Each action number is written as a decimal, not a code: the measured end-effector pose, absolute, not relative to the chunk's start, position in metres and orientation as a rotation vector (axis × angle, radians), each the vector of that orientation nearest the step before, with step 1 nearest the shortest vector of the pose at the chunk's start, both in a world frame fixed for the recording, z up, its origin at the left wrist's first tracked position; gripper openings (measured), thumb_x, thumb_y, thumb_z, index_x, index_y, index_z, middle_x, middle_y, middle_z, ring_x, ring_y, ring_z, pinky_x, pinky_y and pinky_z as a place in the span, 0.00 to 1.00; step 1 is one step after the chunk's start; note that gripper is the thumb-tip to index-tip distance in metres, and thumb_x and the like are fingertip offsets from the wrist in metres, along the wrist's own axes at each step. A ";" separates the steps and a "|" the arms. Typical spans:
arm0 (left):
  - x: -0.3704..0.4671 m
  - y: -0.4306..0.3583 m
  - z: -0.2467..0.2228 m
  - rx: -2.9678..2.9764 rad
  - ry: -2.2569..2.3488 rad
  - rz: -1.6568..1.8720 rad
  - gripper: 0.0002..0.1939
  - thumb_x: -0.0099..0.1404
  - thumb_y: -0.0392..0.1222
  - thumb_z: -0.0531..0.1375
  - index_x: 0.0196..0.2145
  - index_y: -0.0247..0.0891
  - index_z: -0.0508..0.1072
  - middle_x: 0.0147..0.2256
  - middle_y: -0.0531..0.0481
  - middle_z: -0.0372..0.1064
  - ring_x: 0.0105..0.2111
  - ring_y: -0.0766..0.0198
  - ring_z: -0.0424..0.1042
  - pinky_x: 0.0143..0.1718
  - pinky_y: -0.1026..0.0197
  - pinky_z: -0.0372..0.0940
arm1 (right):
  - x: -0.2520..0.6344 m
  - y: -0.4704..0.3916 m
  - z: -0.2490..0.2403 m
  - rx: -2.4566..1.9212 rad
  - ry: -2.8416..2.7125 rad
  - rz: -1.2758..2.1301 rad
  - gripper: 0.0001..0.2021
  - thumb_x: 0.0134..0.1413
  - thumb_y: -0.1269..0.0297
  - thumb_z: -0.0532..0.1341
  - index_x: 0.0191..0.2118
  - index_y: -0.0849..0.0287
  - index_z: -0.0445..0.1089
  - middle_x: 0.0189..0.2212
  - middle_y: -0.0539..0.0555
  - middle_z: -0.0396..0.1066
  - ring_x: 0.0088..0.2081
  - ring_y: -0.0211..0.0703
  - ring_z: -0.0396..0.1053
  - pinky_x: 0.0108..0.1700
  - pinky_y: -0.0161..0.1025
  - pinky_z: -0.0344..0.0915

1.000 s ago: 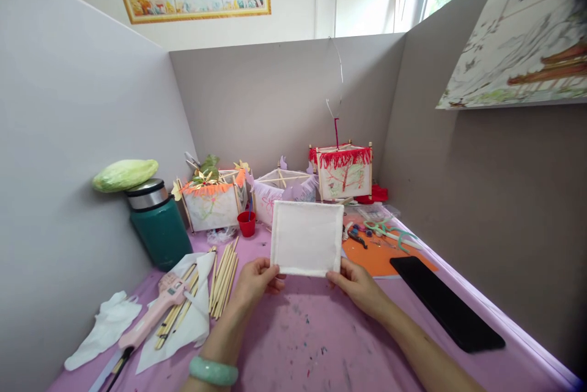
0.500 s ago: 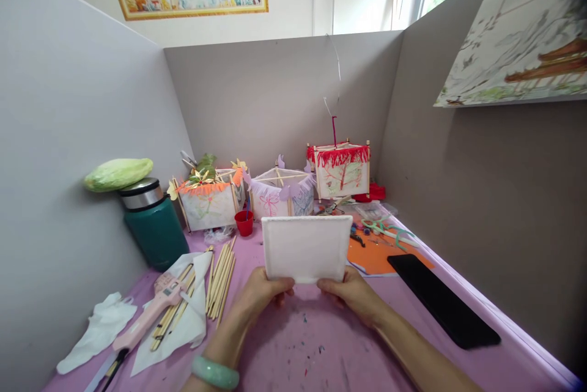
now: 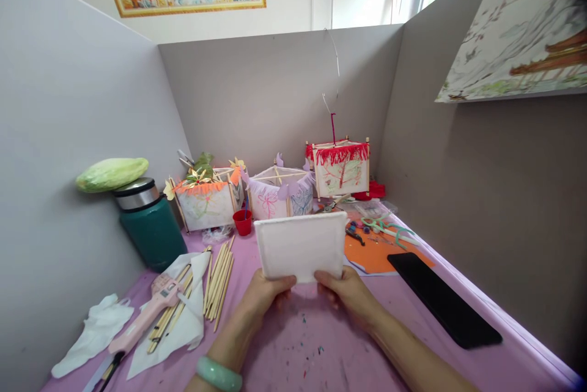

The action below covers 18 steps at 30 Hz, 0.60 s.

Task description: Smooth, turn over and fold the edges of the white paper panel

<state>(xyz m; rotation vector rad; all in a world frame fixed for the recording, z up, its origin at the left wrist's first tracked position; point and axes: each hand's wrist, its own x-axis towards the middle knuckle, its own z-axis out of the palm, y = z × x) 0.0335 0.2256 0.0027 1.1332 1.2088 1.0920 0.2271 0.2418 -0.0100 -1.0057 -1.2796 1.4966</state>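
Between my hands, raised above the purple tabletop, is a white rectangular panel (image 3: pixel 301 247) with slightly raised edges; it tilts a little, its right side higher. My left hand (image 3: pixel 271 293) grips the lower left corner, thumb across the front face. At the lower right, my right hand (image 3: pixel 342 291) pinches the panel the same way. The other fingers are partly hidden behind and under it. A green bangle (image 3: pixel 219 373) circles my left wrist.
Left: pink glue gun (image 3: pixel 149 318), wooden sticks (image 3: pixel 220 285), green bottle (image 3: pixel 151 227) with a pale green gourd (image 3: pixel 112 174) on top. Behind: red cup (image 3: pixel 243 222) and decorated paper lanterns (image 3: pixel 342 173). Right: orange sheet (image 3: pixel 371 252) with small tools, black slab (image 3: pixel 443 299). Grey partitions enclose the table.
The panel has shifted slightly left and tipped so that its right side is higher. Both hands keep hold of it. The whole view has moved a little.
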 end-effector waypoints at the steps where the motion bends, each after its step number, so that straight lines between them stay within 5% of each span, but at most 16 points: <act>1: 0.033 0.226 0.003 1.122 1.202 1.108 0.17 0.49 0.49 0.67 0.17 0.33 0.69 0.15 0.52 0.64 0.12 0.72 0.56 0.15 0.65 0.49 | 0.227 0.242 -0.008 -0.980 -1.271 1.517 0.19 0.42 0.49 0.67 0.26 0.61 0.67 0.20 0.47 0.66 0.17 0.30 0.55 0.17 0.31 0.51; 4: 0.033 0.225 0.002 1.100 1.154 1.136 0.18 0.51 0.52 0.66 0.19 0.33 0.70 0.17 0.51 0.66 0.13 0.73 0.56 0.17 0.66 0.51 | 0.227 0.242 -0.005 -0.901 -1.256 1.604 0.19 0.39 0.50 0.70 0.31 0.60 0.68 0.24 0.47 0.68 0.19 0.30 0.57 0.18 0.29 0.53; 18: 0.049 0.218 0.005 1.135 1.058 0.978 0.19 0.49 0.53 0.67 0.28 0.31 0.75 0.15 0.51 0.67 0.10 0.73 0.55 0.12 0.67 0.47 | 0.218 0.237 -0.011 -0.799 -1.202 1.648 0.18 0.41 0.51 0.69 0.24 0.62 0.69 0.20 0.48 0.66 0.18 0.29 0.55 0.19 0.31 0.56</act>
